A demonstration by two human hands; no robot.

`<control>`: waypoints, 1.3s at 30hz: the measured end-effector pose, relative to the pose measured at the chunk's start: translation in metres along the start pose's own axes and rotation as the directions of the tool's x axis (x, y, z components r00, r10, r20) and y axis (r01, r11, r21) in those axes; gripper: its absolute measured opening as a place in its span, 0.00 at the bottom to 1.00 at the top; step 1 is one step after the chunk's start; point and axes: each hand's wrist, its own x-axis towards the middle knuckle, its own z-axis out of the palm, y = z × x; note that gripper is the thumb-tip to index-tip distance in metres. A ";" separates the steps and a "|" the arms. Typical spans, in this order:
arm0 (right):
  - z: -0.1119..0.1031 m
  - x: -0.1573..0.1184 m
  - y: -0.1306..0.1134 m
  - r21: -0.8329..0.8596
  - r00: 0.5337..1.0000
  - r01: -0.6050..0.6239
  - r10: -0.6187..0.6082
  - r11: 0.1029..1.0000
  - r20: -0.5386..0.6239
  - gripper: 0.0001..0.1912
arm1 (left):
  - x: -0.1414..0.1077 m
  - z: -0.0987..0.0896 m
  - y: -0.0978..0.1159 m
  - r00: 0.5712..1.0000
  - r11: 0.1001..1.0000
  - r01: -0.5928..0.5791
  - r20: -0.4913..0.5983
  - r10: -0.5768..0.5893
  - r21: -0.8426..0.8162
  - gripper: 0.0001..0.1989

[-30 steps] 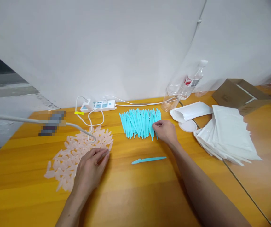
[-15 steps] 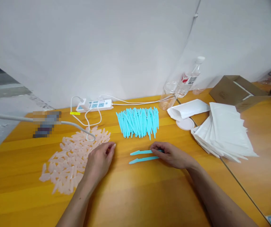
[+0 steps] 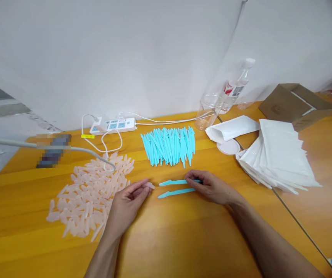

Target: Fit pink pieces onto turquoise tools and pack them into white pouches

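Pink pc (image 3: 150,185) now near blue stick (image 3: 174,182)
Our L hand (image 3: 127,204), just moved in, pinches it at stick's 9 o'clock; our R hand (image 3: 215,187) holds stick's 3 o'clock end, so ends face, apart.

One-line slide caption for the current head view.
Left hand holds a pink piece, right hand a blue stick, with a second blue stick alongside.
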 end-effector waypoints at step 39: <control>0.007 -0.018 -0.017 -0.480 0.990 0.144 -0.129 0.865 0.064 0.08 | -0.021 0.013 0.002 0.797 0.480 -0.601 0.431 0.423 0.640 0.10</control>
